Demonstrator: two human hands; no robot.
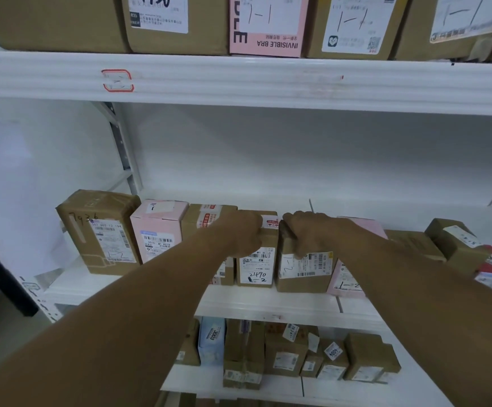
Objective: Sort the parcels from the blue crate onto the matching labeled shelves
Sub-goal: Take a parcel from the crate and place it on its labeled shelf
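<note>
Step in hand: seating two parcels in the row on the middle shelf (268,301), centre of the frame (judged from the grips and the handwritten marks).
Left hand (244,235): fingers curl over the top front edge of the small brown box (256,268), which is marked 2490 and 1-2.
Right hand (307,235): fingers curl over the top of the wider brown box (303,273), whose label is turned sideways and marked 1-2.
Parcel location: both boxes stand upright side by side on the shelf, with a pink parcel (343,282) just right of them. It cannot be told whether they touch.
Blue crate: not in view.
Method: push each box back squarely until its base lies fully on the shelf. Keep labels facing out. Close the gaps to the neighbours. Let go only once each box stands unaided.
Materials: matt cardboard, square-edged, taped at the seams, with smooth white paper labels.
Shelf: white painted metal with a ribbed front lip.
Shelf tag (117,80): red outline, upper left of the frame, writing too faint to read.
</note>
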